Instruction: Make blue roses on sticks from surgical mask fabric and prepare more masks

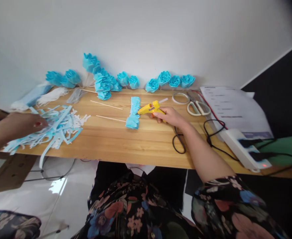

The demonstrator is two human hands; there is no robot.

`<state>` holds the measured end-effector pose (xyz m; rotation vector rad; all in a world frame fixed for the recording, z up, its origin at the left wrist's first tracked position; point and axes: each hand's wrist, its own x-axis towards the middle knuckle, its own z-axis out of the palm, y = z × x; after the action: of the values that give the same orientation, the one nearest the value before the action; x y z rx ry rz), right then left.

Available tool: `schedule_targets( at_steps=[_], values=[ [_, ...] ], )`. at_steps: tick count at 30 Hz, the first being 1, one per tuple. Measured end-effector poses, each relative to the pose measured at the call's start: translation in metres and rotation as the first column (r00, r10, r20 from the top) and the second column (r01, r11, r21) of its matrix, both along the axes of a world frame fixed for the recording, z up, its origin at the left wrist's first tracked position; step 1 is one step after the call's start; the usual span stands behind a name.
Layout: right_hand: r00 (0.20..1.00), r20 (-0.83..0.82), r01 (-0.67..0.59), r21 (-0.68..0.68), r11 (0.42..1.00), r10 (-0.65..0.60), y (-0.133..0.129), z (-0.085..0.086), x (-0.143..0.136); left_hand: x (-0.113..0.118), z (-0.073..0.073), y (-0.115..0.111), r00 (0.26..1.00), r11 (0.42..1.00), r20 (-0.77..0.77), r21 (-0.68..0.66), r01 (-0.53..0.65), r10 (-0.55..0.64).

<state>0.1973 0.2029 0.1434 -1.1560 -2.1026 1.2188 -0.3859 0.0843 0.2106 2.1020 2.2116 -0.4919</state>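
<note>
Black cord (179,152) loops near front of table (106,146); a snag could jerk your aim. Left hand (24,125) over cut strips (61,127); can't tell if fingers are closed. Right hand (170,116) wrapped round yellow glue gun (150,108), nozzle at ruffled blue piece (135,109); hot drips could mar it.

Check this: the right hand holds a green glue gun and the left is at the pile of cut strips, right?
Not quite: in the head view, the glue gun in the right hand is yellow, not green. The left hand is at the pile of cut strips.
</note>
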Motion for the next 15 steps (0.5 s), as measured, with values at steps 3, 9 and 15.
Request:
schedule_targets(
  at_steps=[3, 9, 15],
  values=[
    [1.0, -0.013, 0.0, -0.008, 1.0, 0.0, 0.0, -0.001, -0.001, 0.044, 0.012, 0.004, 0.985, 0.949, -0.146, 0.287, 0.134, -0.095],
    [0.998, -0.061, -0.035, -0.079, 0.996, 0.03, 0.007, 0.0, -0.002, 0.161, 0.006, 0.016, 0.858, 0.784, 0.162, 0.514, 0.349, -0.488],
    [0.983, -0.052, -0.183, -0.137, 0.974, 0.177, 0.016, 0.012, 0.0, 0.198, -0.042, 0.05, 0.679, 0.735, 0.307, 0.421, 0.531, -0.667]
  ],
)
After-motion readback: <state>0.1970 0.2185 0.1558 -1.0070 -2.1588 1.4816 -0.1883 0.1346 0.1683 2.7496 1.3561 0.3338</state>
